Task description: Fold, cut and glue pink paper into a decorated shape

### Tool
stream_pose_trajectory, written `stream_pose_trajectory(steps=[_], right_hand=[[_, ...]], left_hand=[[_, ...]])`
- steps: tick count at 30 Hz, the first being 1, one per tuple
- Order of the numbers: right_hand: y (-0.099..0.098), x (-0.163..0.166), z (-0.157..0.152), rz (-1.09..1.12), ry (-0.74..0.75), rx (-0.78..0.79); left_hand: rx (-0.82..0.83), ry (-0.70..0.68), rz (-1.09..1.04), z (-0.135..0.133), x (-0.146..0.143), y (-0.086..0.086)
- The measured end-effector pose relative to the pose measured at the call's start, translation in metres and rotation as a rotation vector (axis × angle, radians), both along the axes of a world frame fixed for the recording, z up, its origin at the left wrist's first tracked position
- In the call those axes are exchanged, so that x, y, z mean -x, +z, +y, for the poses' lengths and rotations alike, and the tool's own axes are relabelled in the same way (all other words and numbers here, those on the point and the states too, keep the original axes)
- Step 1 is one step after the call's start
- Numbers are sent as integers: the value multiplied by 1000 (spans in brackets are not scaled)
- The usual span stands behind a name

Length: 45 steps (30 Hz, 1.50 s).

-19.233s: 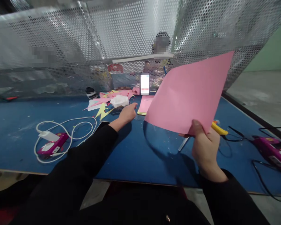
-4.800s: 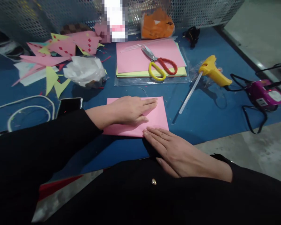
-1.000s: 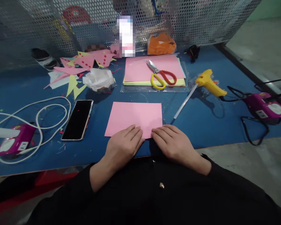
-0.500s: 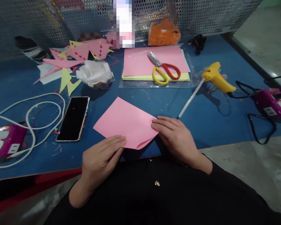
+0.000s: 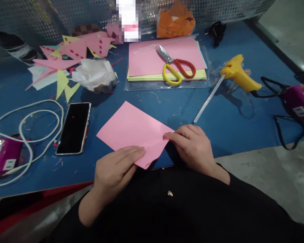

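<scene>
A folded pink paper sheet [image 5: 131, 130] lies turned at an angle near the front edge of the blue table [image 5: 167, 108]. My left hand [image 5: 116, 168] rests flat on the sheet's near edge with the fingers stretched out. My right hand [image 5: 192, 146] presses its fingertips on the sheet's right corner, fingers bent and close together. Neither hand lifts the sheet off the table.
Behind the sheet, scissors [image 5: 176, 65] lie on a stack of coloured paper [image 5: 167, 62]. To the right are a yellow glue gun [image 5: 239, 76] with glue stick and a purple power strip [image 5: 300, 101]. A phone [image 5: 73, 128], white cable [image 5: 27, 128], crumpled bag [image 5: 93, 76] and paper scraps [image 5: 73, 54] are left.
The folded pink sheet has been turned from square to the table edge to a diagonal lie. My hands have shifted with it, the left along the near edge, the right to the right corner.
</scene>
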State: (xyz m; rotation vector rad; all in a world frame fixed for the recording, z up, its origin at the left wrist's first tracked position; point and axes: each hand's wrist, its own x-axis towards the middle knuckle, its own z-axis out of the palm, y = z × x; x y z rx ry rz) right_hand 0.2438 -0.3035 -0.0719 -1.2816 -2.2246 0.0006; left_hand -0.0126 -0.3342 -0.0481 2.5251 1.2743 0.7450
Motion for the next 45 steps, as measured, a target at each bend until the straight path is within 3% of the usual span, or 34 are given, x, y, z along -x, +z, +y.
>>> stream_pose_trajectory(steps=[11,18,22,29,38,45], right_hand=[[-1,-3,-2,159,-131,193],[1,-3,3,127,-131,262],[3,-2,7,95,-143,279],[4,-2,8,105,-139,290],[3,1,8,82,-171,290],[4,1,9,86,-184,283]], left_hand=[[412,498,-135,35,-14,17],[624,499,-154,60,-13,19],[579,455,-90,66,-11,21],[224,407,132,59,-16,22],[382,412,96,79,-19,19],[346,442,82,87,-21,12]])
